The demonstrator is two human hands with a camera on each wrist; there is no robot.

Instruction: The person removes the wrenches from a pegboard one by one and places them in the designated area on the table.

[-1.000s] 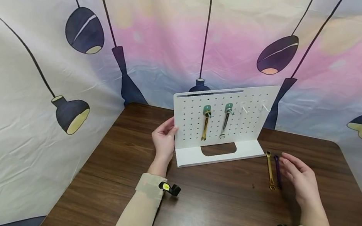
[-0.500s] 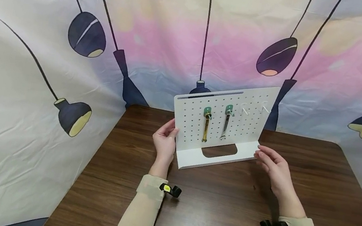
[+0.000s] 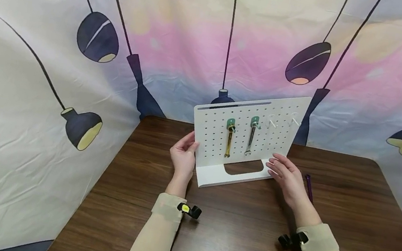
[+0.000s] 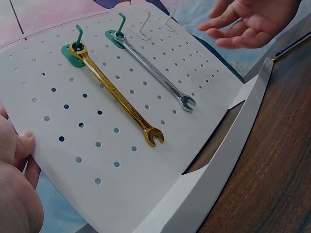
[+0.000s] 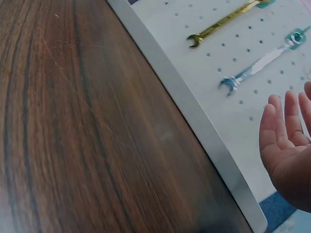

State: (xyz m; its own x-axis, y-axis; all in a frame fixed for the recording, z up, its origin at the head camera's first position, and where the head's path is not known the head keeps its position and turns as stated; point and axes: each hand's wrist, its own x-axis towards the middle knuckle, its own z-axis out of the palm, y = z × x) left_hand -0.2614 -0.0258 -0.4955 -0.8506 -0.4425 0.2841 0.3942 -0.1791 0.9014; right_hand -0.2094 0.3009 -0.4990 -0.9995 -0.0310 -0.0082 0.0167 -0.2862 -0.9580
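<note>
My left hand (image 3: pixel 184 155) pinches the left edge of a white pegboard stand (image 3: pixel 208 137), thumb in front and fingers behind. On the board's green hooks hang a gold combination wrench (image 4: pixel 116 92) and a silver combination wrench (image 4: pixel 153 70), open ends down. My right hand (image 3: pixel 288 180) is over the right part of the stand's base, fingers loosely spread and holding nothing. In the right wrist view its fingers (image 5: pixel 268 128) appear beside the silver wrench. A purple wrench (image 3: pixel 309 188) lies on the table just beyond the right wrist.
Two clear hooks, the nearer one (image 3: pixel 272 122) and the farther one (image 3: pixel 295 120), project from the board's right half. The stand is on a dark wooden table (image 3: pixel 231 238). A cloth printed with hanging lamps (image 3: pixel 183 32) covers the wall behind.
My right hand has moved left from beside the loose gold and purple wrenches to the stand's base. The gold one on the table is now hidden. The left hand keeps its grip.
</note>
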